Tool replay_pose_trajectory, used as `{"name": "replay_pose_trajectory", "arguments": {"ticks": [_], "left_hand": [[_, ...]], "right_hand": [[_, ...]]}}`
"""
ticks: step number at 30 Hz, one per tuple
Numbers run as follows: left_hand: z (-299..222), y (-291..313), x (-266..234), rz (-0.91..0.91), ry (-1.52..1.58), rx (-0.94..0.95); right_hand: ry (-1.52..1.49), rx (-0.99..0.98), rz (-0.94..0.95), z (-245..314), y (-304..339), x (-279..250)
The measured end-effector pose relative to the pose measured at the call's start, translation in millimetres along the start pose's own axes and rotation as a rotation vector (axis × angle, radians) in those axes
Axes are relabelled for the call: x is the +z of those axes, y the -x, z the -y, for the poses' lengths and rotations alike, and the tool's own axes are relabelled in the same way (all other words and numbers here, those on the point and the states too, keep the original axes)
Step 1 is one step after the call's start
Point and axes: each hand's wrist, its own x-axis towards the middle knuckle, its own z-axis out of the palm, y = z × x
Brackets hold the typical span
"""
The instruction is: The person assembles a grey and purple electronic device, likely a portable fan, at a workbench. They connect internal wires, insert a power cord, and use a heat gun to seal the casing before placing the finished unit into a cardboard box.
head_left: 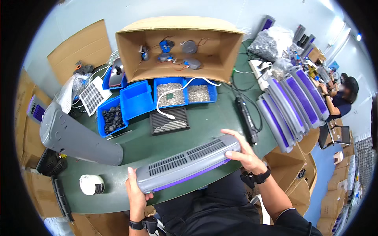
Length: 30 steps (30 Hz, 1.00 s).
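Between my two hands is a long grey plastic housing (189,157) with slotted vents on top and a purple strip along its near side. My left hand (136,193) grips its left end, thumb up on the end face. The right end is held by my right hand (245,154), fingers behind and thumb on the near side. It is tilted over the near edge of the green table (157,143). Left of it stands a tall grey cylinder-like housing (80,137), leaning. Right of it lies a black electric screwdriver (247,120) with a cable.
Blue bins (136,98) hold screws and black knobs, behind a black slotted tray (169,120). An open cardboard box (179,51) contains small motors with wires. Several grey-purple housings (293,106) are stacked at right. A white tub (91,184) stands at left. Another person (340,96) sits far right.
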Motion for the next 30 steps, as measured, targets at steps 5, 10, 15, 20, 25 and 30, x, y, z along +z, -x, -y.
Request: {"name": "replay_pose_trajectory", "arguments": {"ticks": [5, 10, 15, 20, 25, 30], "left_hand": [[6, 3, 14, 0.033, -0.022, -0.064], [-3, 7, 11, 0.02, -0.077, 0.002], [-1, 7, 14, 0.007, -0.061, 0.03], [-2, 7, 11, 0.015, -0.057, 0.052], [-11, 8, 26, 0.044, 0.037, -0.061], [-62, 64, 74, 0.362, 0.107, 0.308]], "right_hand": [[-0.127, 0.077, -0.14, -2, 2, 0], [-0.154, 0.092, -0.126, -3, -3, 5], [-0.163, 0.089, -0.121, -3, -4, 4], [-0.141, 0.04, -0.093, -9, -4, 3], [-0.407, 0.06, -0.025, -3, 23, -21], [-0.314, -0.205, -0.318, 41, 86, -91]]}}
